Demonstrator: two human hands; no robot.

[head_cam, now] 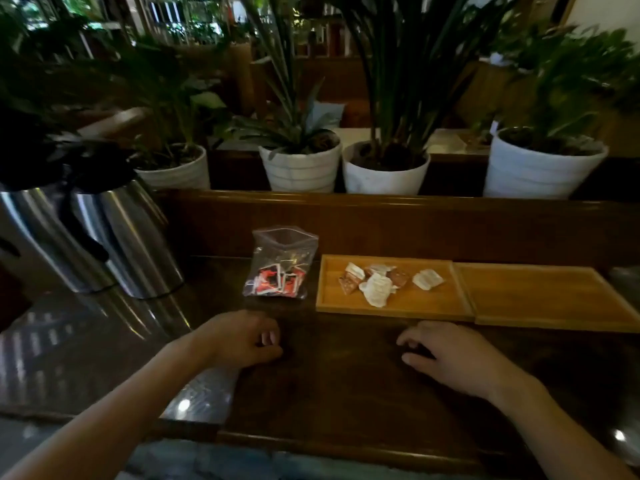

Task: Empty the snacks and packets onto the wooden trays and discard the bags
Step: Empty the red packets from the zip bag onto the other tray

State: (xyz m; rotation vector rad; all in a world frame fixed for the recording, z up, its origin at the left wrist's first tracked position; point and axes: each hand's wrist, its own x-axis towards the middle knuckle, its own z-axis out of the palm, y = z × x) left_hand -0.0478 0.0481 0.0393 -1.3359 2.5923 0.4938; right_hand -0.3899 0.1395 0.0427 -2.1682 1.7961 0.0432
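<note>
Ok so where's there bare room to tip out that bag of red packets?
The right wooden tray is bare. The left tray has white and brown packets clustered mid-back, with free strips along its front and left edges. The dark tabletop between the left hand and right hand is open. The bag stands just left of the trays.

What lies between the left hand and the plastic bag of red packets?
Nothing: in the head view only bare dark table separates the left hand from the plastic bag.
</note>
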